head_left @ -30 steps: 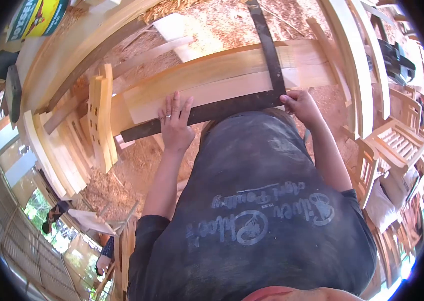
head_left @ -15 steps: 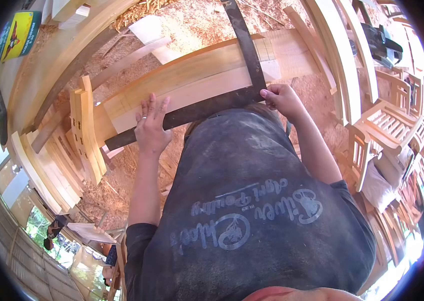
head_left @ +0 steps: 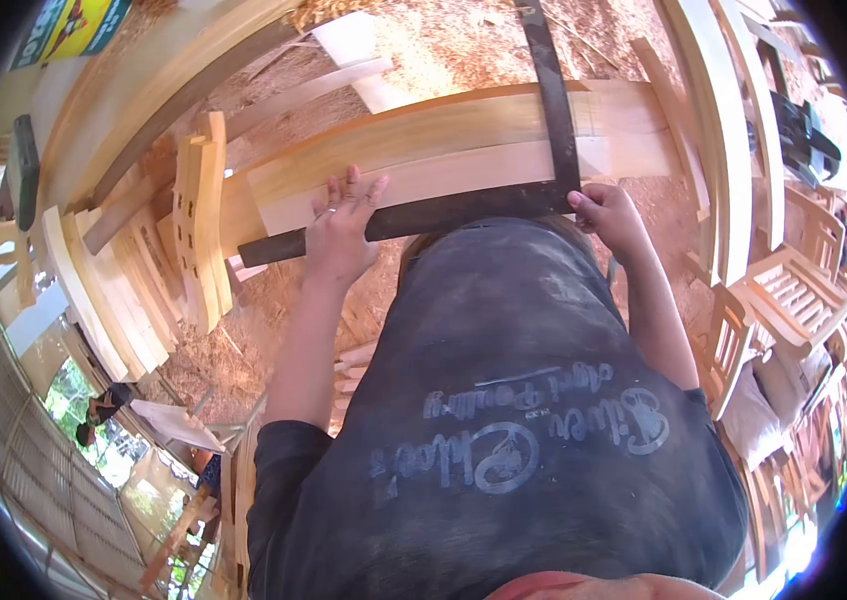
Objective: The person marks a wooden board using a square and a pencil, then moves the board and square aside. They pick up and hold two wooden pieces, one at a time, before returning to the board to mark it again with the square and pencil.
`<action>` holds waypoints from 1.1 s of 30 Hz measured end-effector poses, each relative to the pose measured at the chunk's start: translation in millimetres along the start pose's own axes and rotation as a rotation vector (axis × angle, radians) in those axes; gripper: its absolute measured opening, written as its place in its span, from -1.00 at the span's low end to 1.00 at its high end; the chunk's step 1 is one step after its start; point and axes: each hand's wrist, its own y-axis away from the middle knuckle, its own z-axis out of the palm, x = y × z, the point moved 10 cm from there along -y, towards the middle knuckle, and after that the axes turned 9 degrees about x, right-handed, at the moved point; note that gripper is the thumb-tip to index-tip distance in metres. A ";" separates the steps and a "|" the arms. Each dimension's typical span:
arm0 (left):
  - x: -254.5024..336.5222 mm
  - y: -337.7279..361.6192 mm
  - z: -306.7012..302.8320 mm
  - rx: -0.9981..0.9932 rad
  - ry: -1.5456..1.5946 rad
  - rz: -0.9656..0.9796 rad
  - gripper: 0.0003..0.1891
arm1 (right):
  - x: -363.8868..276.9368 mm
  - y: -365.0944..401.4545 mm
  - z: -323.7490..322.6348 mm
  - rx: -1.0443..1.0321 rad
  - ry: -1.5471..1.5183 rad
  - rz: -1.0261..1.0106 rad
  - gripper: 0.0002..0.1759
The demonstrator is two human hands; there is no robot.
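Two arms of a dark, flat, L-shaped square (head_left: pixel 473 208) meet at two o'clock from the middle of the view; the longer one runs along the near edge of a broad, light-coloured wooden plank (head_left: pixel 423 125) at twelve o'clock, and the other crosses it toward its far side. At ten o'clock, the left hand (head_left: pixel 341 240), a ring on one finger, lies palm down across the long arm, fingers spread a little and reaching over the paler near part of the plank; whether their tips press or hover, I cannot tell. At two o'clock, the right hand (head_left: pixel 611 222) pinches the square's corner between thumb and finger, its other fingers curled. Farther out at ten o'clock, yellowish wooden bars with small dark slots (head_left: pixel 201 225) stand just beside the plank's end, and stacked pale wooden boards (head_left: pixel 103 300) sit at nine. Reddish-brown wood shavings (head_left: pixel 443 55) cover the ground beyond the plank. A slatted light-wood chair (head_left: pixel 793 290) stands at three o'clock, with pale, bulging sacks (head_left: pixel 755 425) near it between three and four. Filling six o'clock is the wearer's dark, dust-marked shirt (head_left: pixel 523 400) with faded pale lettering.
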 end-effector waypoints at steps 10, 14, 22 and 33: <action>4.1 -1.5 3.0 -0.049 -0.020 0.006 0.06 | -7.8 11.0 8.8 -0.027 -0.226 0.115 -0.73; 4.5 -0.5 4.1 -0.074 -0.079 0.025 0.13 | -7.5 8.2 9.0 -0.066 -0.247 0.036 -0.75; 6.4 -0.3 5.9 -0.093 -0.161 0.073 0.23 | -3.3 7.8 8.9 -0.013 -0.323 0.100 -0.79; 6.6 -0.2 5.8 -0.027 -0.117 0.113 0.24 | 3.4 6.1 10.1 0.019 -0.340 0.162 -0.70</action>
